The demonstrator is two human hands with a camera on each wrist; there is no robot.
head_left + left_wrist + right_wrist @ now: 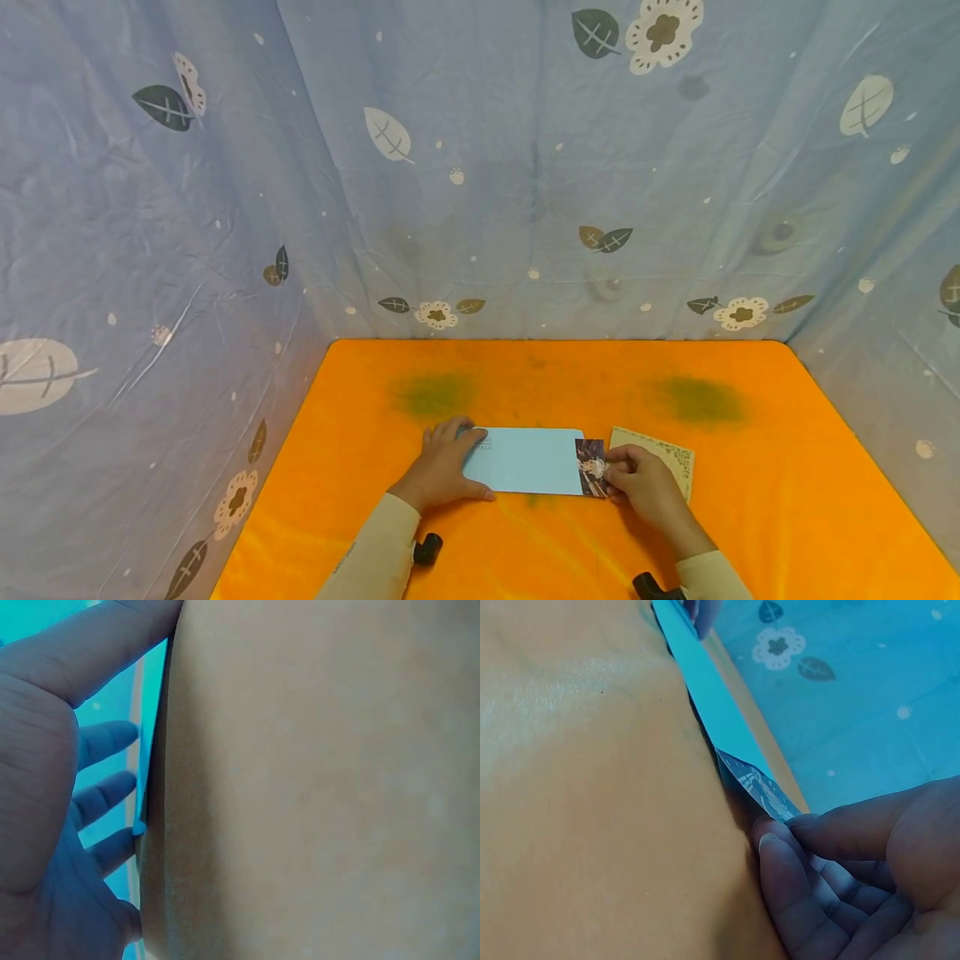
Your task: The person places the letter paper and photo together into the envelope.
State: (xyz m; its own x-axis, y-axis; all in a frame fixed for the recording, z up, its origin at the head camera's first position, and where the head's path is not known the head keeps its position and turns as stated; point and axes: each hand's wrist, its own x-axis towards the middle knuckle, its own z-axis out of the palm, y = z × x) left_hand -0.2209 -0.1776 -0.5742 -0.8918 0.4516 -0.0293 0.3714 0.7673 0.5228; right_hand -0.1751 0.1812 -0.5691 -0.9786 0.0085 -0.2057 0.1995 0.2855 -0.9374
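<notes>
- And the L hand [442,467] is spread over the L end of the pale-blue envelope [528,460]: thumb stretched along the near edge, fingers up by the far corner; L wrist view has the fingers nicely apart.
- R hand [643,483], other end: thumb + index pinching the R edge of a dark picture card [591,467], the rest of the fingers curled in under.
- Card sits right at the env.'s R end, overlapping it; can't tell if it's on top or partly inside.
- Env. lies crosswise btwn the hands, small printed boxes at its L end, some of that end hidden by L fingers.
- Just R of the card, a tan sheet w/ patterned border [678,462], lying at an angle, partly blocked by the R hand.
- Pale sleeves on both forearms, a black device [428,550] by the L wrist, another black device [654,586] by the R.
- All on an orange tabletop [360,442], greenish smudges twd the back; blue leaf-and-flower curtain [480,208] behind + both sides.
</notes>
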